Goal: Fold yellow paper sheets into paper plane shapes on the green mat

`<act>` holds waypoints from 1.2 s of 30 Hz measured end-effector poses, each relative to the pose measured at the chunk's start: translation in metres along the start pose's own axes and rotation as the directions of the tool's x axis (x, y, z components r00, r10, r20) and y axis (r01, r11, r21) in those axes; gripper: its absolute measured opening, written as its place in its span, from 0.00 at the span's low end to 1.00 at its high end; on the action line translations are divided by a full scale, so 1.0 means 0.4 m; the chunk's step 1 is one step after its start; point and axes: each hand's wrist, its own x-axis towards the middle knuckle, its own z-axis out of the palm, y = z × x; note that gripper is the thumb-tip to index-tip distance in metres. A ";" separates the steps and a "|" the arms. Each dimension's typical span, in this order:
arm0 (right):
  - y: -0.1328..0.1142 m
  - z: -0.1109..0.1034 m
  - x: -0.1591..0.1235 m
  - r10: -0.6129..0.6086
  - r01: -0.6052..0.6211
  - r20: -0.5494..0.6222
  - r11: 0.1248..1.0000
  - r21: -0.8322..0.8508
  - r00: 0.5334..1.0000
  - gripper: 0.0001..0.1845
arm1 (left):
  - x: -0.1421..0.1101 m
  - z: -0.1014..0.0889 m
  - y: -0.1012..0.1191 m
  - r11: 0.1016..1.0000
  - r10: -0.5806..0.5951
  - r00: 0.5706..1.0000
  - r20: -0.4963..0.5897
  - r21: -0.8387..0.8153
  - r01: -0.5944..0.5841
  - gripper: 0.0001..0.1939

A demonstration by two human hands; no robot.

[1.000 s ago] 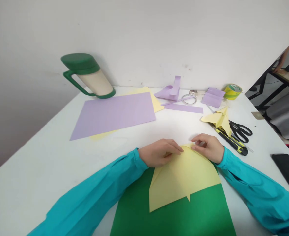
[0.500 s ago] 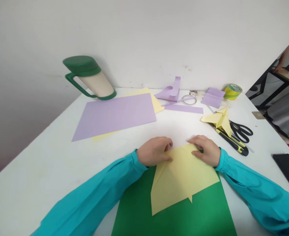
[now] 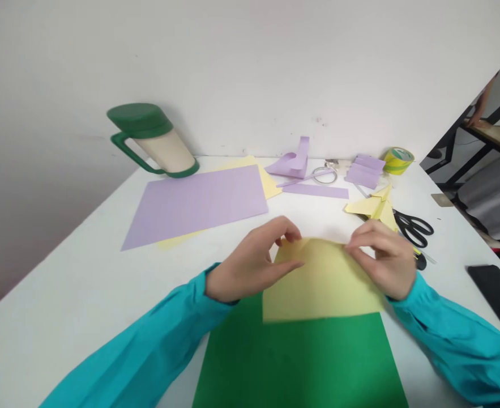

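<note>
A folded sheet of yellow paper point(image 3: 317, 289), narrower at its far end, is held over a green sheet point(image 3: 304, 362). At its far right corner my right hand point(image 3: 383, 255) pinches the paper between thumb and fingers. My left hand point(image 3: 258, 260) is by the far left corner, thumb stretched over the paper and fingers curled near the far edge, with a gap between them. The yellow paper bows slightly upward at the far edge and looks a little blurred. Whether the left fingertips touch it is hard to tell.
Behind lie a purple sheet point(image 3: 199, 204), purple scraps point(image 3: 290, 163) and a green-lidded jug point(image 3: 160, 139) by the wall. To the right are a folded yellow paper plane point(image 3: 375, 207), black-handled scissors point(image 3: 417, 226), a partly hidden cutter point(image 3: 420, 260), tape point(image 3: 398, 160) and a black phone-like slab point(image 3: 494, 300).
The yellow paper has been turned and its near edge now lies nearly level, farther from me. My right hand moved right and pinches a corner; my left thumb and fingers have spread.
</note>
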 end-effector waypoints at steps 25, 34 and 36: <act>0.078 0.111 -0.098 -0.412 0.595 0.514 0.760 -0.261 0.752 0.15 | -0.086 0.129 -0.057 0.849 0.132 0.903 0.410 0.423 -0.317 0.14; 0.112 0.123 -0.118 -0.321 0.596 0.613 0.740 -0.313 0.721 0.16 | -0.082 0.133 -0.095 0.886 0.318 0.922 0.221 0.275 -0.372 0.15; 0.121 0.131 -0.119 -0.346 0.619 0.604 0.714 -0.328 0.718 0.17 | -0.078 0.136 -0.096 0.876 0.367 0.916 0.162 0.270 -0.399 0.16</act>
